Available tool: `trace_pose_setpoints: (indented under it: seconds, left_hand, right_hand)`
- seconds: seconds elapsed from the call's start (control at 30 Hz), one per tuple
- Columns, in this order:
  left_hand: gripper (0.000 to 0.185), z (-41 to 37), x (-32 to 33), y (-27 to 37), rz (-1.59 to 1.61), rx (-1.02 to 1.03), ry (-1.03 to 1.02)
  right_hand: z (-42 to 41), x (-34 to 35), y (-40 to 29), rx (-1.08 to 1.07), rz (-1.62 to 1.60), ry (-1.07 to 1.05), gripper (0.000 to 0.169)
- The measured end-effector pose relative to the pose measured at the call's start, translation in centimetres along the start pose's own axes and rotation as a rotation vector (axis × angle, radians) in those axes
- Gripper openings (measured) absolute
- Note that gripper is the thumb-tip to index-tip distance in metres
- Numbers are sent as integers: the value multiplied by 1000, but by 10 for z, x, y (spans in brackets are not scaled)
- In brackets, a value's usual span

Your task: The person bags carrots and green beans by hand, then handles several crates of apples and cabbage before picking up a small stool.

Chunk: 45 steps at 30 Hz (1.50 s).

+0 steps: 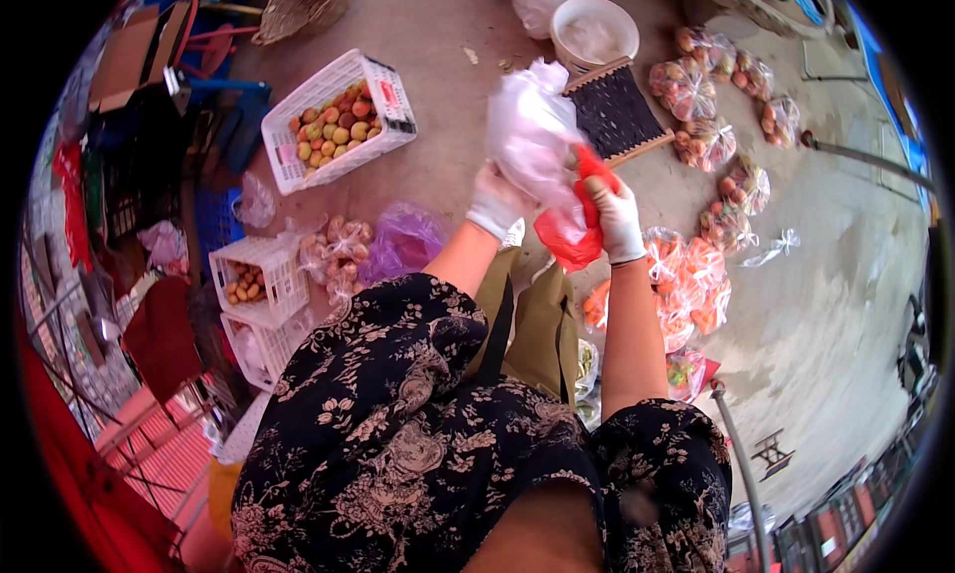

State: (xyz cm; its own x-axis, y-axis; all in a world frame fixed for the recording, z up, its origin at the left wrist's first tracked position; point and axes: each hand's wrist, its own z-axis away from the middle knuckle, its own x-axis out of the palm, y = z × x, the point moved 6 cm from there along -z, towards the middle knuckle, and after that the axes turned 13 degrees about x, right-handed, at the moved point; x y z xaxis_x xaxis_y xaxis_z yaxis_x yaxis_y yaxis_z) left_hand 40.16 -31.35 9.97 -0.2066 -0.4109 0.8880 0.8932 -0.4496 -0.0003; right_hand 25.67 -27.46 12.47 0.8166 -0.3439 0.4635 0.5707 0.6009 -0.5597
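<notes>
My left hand (498,201), in a white glove, grips a bunched, translucent white plastic bag (528,129), slightly blurred. A red plastic bag (573,233) is in my right hand (618,213), also gloved, and the two bags touch. Part of the white bag hangs over the red one, so I cannot tell whether they are joined. Beyond my hands lies a low folding stool (615,110) with a dark woven seat and wooden rails. Below my right wrist, clear bags of orange produce (683,274) are grouped on the floor.
A white plastic crate (339,159) holds peach-like fruit (336,133). Two stacked white crates (280,286), bagged produce (347,245) and a purple bag (406,237) lie left. A white bucket (595,32) stands ahead. Several fruit bags (683,88) line the right, near a metal pole (869,155).
</notes>
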Motion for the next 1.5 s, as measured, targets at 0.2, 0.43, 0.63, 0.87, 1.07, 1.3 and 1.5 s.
trace_pose_setpoints:
  seconds: [0.2,0.43,0.63,0.87,1.07,1.3,1.5]
  left_hand:
    - [47,4,-18,75,-368,449,1]
    - [35,3,-34,121,-1820,854,182]
    - [34,30,-137,179,-1602,877,279]
    - [40,-21,-144,362,-125,669,432]
    - [45,-9,-189,554,-72,716,574]
    - [40,-2,-150,580,-509,665,1203]
    - [21,-29,-106,555,-374,692,941]
  right_hand:
    - [-11,19,-5,147,-651,-135,19]
    - [-34,110,-6,137,-67,-83,21]
    - [-80,202,79,10,775,-297,26]
    - [-231,247,58,217,435,124,8]
    - [-281,398,75,303,252,-35,8]
    - [-334,450,66,396,268,13,12]
    - [-361,452,51,462,191,-2,13]
